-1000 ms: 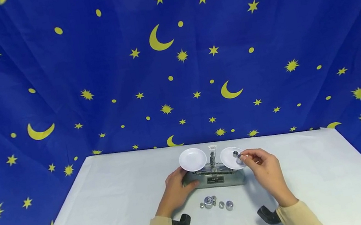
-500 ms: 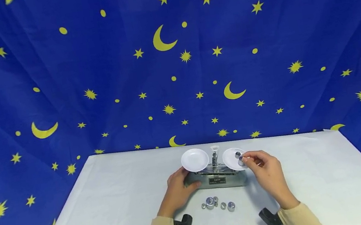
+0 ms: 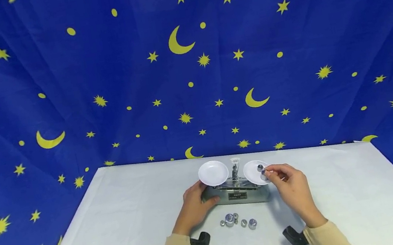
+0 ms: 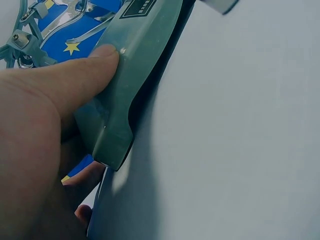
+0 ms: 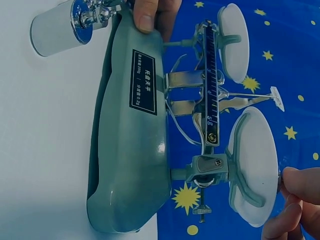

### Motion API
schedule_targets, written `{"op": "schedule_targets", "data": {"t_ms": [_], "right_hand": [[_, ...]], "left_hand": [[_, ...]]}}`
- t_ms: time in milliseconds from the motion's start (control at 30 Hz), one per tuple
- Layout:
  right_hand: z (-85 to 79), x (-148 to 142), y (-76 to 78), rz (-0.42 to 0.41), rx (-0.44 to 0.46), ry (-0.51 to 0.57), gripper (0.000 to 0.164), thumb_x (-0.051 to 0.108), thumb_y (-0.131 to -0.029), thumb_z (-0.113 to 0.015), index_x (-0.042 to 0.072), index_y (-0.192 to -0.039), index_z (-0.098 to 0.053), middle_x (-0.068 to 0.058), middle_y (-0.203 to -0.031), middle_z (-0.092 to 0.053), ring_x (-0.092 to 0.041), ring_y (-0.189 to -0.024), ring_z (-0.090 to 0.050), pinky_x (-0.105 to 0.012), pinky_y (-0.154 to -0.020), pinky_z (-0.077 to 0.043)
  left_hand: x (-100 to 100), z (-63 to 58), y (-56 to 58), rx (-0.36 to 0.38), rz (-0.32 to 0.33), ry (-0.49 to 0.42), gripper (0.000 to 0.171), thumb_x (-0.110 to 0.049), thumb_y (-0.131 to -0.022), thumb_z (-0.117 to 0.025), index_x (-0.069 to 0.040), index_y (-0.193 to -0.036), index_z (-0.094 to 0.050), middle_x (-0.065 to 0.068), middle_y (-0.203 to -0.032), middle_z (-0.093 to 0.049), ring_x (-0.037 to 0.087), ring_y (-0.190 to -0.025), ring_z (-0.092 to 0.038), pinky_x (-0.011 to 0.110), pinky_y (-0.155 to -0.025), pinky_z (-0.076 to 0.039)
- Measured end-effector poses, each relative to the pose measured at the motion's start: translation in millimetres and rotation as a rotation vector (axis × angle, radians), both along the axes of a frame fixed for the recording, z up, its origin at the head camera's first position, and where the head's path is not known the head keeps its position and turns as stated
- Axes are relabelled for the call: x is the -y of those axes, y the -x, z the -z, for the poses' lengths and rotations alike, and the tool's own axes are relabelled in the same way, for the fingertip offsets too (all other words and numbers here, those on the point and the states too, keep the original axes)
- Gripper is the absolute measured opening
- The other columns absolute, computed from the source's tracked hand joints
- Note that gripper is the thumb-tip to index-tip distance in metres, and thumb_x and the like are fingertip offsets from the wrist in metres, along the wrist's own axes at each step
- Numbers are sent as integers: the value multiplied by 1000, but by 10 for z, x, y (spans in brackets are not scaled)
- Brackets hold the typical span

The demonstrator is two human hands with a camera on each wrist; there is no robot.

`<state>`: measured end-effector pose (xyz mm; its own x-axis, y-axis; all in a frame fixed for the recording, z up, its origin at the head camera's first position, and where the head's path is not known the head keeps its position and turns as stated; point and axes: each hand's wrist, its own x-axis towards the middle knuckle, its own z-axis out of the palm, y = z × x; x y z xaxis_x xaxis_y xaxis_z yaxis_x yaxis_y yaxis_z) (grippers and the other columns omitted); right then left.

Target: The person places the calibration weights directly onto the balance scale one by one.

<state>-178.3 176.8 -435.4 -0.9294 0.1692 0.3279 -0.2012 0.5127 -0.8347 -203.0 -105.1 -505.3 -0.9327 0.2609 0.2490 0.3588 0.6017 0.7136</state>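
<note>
A pan balance [image 3: 222, 197] with a grey-green base and two white pans stands on the white table. My left hand [image 3: 192, 209] grips the base's left end, its thumb [image 4: 95, 67] on the front face and the other fingers behind. Over the right pan [image 3: 250, 173], my right hand [image 3: 294, 187] pinches a small metal weight [image 3: 264, 172] between thumb and index finger. In the right wrist view the fingertips are at the pan's rim and mostly hide this weight. Another weight [image 3: 260, 167] sits in the same pan. The left pan [image 3: 213, 173] has nothing on it.
Several shiny metal weights [image 3: 229, 220] of different sizes stand on the table in front of the balance, one [image 3: 252, 223] a bit to the right. Black curved pieces [image 3: 201, 242] project from both wrists. A blue curtain [image 3: 114, 75] with yellow stars and moons hangs behind the table.
The head view has shifted slightly, so everything sits a little further right in it. Both hands keep their places on the balance and at the right pan.
</note>
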Motion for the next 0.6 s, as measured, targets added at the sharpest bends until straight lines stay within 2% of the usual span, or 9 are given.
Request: {"op": "schedule_targets", "data": {"t_ms": [367, 600], "right_hand": [[5, -5, 8, 0, -5, -4, 11, 5, -92, -72, 2, -101, -76, -7, -82, -66, -11, -70, -56, -19, -57, -45], [-20, -27, 4, -2, 6, 15, 15, 7, -90, -74, 2, -104, -75, -7, -79, -63, -10, -69, -55, -18, -56, -43]], "left_hand": [[-13, -25, -10, 0, 6, 8, 64, -31, -90, -74, 0, -143, -53, 20, -147, -51, 37, -139, -44, 60, -116, -22], [-22, -29, -2, 13, -2, 15, 64, -31, -90, -75, -2, -143, -54, 17, -147, -52, 35, -140, -43, 58, -117, -22]]}}
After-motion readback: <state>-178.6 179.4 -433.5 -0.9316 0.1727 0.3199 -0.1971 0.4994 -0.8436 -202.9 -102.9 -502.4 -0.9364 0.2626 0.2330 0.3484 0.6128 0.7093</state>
